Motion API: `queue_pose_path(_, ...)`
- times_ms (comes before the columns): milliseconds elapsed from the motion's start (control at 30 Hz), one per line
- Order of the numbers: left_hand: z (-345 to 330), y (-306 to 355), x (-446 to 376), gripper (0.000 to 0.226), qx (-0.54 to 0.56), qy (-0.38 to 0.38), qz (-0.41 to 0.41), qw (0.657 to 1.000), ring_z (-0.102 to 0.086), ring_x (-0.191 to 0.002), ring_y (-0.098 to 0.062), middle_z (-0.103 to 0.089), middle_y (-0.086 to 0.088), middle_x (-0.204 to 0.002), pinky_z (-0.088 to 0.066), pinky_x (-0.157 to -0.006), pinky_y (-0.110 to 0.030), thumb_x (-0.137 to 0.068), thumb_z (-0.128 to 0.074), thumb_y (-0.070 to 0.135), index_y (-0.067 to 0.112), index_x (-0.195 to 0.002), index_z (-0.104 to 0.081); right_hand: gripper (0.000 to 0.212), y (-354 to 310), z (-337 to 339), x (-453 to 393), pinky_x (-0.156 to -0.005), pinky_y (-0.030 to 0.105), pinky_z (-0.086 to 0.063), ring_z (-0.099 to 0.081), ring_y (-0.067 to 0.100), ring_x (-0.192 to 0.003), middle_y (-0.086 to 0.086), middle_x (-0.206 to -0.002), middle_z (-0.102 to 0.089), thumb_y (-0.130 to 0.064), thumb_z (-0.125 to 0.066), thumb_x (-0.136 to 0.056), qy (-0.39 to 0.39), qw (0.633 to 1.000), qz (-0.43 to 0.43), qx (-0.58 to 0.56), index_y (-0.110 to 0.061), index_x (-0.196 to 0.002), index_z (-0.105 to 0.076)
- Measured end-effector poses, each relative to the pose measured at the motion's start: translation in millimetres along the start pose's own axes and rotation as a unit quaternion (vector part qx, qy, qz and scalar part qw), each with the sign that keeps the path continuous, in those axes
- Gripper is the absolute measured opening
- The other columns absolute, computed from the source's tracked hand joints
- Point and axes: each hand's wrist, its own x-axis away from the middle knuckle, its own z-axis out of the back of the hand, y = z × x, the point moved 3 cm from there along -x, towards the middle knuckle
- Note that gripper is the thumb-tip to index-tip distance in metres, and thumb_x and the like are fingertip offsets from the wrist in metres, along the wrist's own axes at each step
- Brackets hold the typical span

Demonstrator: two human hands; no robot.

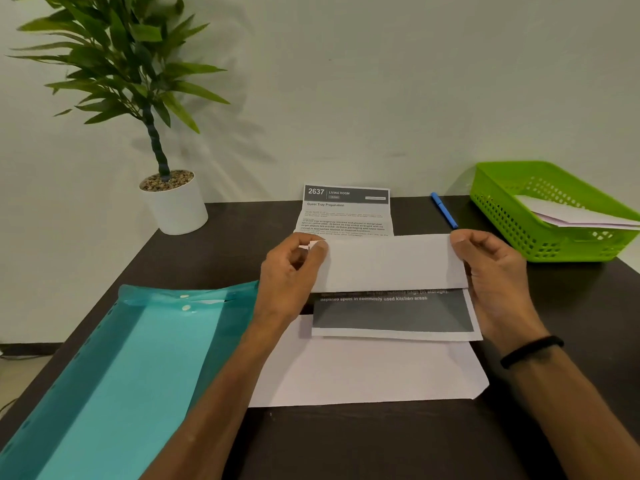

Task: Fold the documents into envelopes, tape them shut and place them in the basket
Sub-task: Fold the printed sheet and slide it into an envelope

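Note:
I hold a printed document above the dark table, its top part folded down toward me so the blank back shows. A grey printed band of it hangs below the fold. My left hand pinches the folded flap's left corner. My right hand grips the right edge. Under the document lies a white envelope, flat on the table. Another printed sheet, headed 2637, lies behind the one I hold. The green basket stands at the far right with white envelopes in it.
A teal plastic folder lies open on the left of the table. A potted plant in a white pot stands at the back left corner. A blue pen lies between the far sheet and the basket.

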Motion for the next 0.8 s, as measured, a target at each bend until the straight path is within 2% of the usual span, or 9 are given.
queue_pose_path(167, 0, 1, 2, 0.009, 0.102, -0.001, 0.039, 0.994, -0.072, -0.095, -0.004, -0.076, 0.01, -0.113, -0.055, -0.07, -0.015, -0.102, -0.063, 0.028, 0.022, -0.104, -0.07, 0.005, 1, 1, -1, -0.089, 0.044, -0.062, -0.074, 0.02, -0.088, 0.002, -0.093, -0.08, -0.018, -0.075, -0.094, -0.011, 1.0, -0.018, -0.003, -0.018, -0.099, -0.074)
queue_pose_path(267, 3, 1, 2, 0.014, 0.12, 0.029, 0.031, 0.992, -0.073, -0.086, -0.003, -0.078, 0.012, -0.099, -0.054, -0.066, -0.015, -0.103, -0.062, 0.027, 0.016, -0.108, -0.07, 0.028, 1, -3, 5, -0.084, 0.04, -0.065, -0.077, 0.023, -0.094, 0.01, -0.107, -0.08, -0.023, -0.078, -0.087, -0.11, 0.992, -0.066, -0.006, -0.012, -0.111, -0.072)
queue_pose_path(333, 6, 2, 2, 0.016, 0.129, 0.056, 0.028, 0.99, -0.072, -0.083, -0.002, -0.079, 0.011, -0.095, -0.053, -0.065, -0.014, -0.102, -0.063, 0.025, 0.013, -0.109, -0.07, 0.036, 0, -7, 11, -0.073, 0.035, -0.066, -0.078, 0.024, -0.096, 0.01, -0.112, -0.08, -0.018, -0.079, -0.086, -0.187, 0.979, -0.073, 0.04, -0.01, -0.12, -0.071)
queue_pose_path(400, 8, 4, 1, 0.016, 0.139, 0.081, 0.018, 0.987, -0.072, -0.081, 0.0, -0.078, 0.01, -0.092, -0.052, -0.066, -0.013, -0.101, -0.064, 0.022, 0.01, -0.109, -0.071, 0.034, 0, -8, 14, -0.055, 0.021, -0.058, -0.078, 0.017, -0.088, 0.008, -0.111, -0.08, -0.009, -0.078, -0.088, -0.231, 0.967, -0.056, 0.089, -0.012, -0.122, -0.072)
queue_pose_path(467, 9, 6, 1, 0.017, 0.14, 0.096, 0.017, 0.985, -0.071, -0.079, 0.004, -0.076, 0.011, -0.094, -0.051, -0.065, -0.01, -0.101, -0.064, 0.021, 0.008, -0.111, -0.07, 0.035, 1, -9, 14, -0.05, 0.015, -0.05, -0.077, 0.012, -0.083, 0.006, -0.109, -0.081, -0.005, -0.078, -0.087, -0.249, 0.961, -0.047, 0.112, -0.014, -0.121, -0.073)
queue_pose_path(533, 9, 7, 2, 0.014, 0.139, 0.1, 0.026, 0.985, -0.069, -0.078, 0.007, -0.075, 0.014, -0.094, -0.051, -0.062, -0.009, -0.101, -0.064, 0.023, 0.013, -0.11, -0.069, 0.036, 2, -10, 13, -0.056, 0.017, -0.055, -0.078, 0.014, -0.087, 0.006, -0.111, -0.08, -0.003, -0.078, -0.087, -0.255, 0.96, -0.04, 0.113, -0.013, -0.122, -0.073)
queue_pose_path(600, 8, 5, 1, 0.013, 0.134, 0.077, 0.059, 0.986, -0.069, -0.077, 0.006, -0.075, 0.017, -0.087, -0.051, -0.061, -0.011, -0.101, -0.064, 0.03, 0.019, -0.106, -0.069, 0.037, 4, -7, 10, -0.072, 0.026, -0.063, -0.078, 0.023, -0.099, 0.008, -0.114, -0.079, -0.002, -0.077, -0.087, -0.242, 0.965, -0.032, 0.094, -0.011, -0.123, -0.073)
queue_pose_path(733, 1, -3, 2, 0.05, 0.117, 0.018, 0.15, 0.981, -0.071, -0.087, -0.01, -0.079, 0.001, -0.095, -0.058, -0.077, -0.029, -0.1, -0.054, 0.057, 0.011, -0.104, -0.074, 0.038, 3, -3, 5, -0.085, 0.029, -0.063, -0.077, 0.023, -0.105, 0.006, -0.114, -0.08, -0.004, -0.078, -0.085, -0.189, 0.98, -0.015, 0.068, -0.012, -0.122, -0.073)
queue_pose_path(800, 0, -5, 4, 0.059, 0.083, 0.004, 0.197, 0.977, -0.075, -0.092, -0.016, -0.079, -0.002, -0.096, -0.062, -0.079, -0.038, -0.099, -0.043, 0.067, 0.018, -0.108, -0.074, 0.034, 2, -3, 4, -0.086, 0.028, -0.063, -0.077, 0.022, -0.103, 0.005, -0.113, -0.08, -0.002, -0.077, -0.085, -0.169, 0.984, -0.003, 0.057, -0.012, -0.118, -0.074)
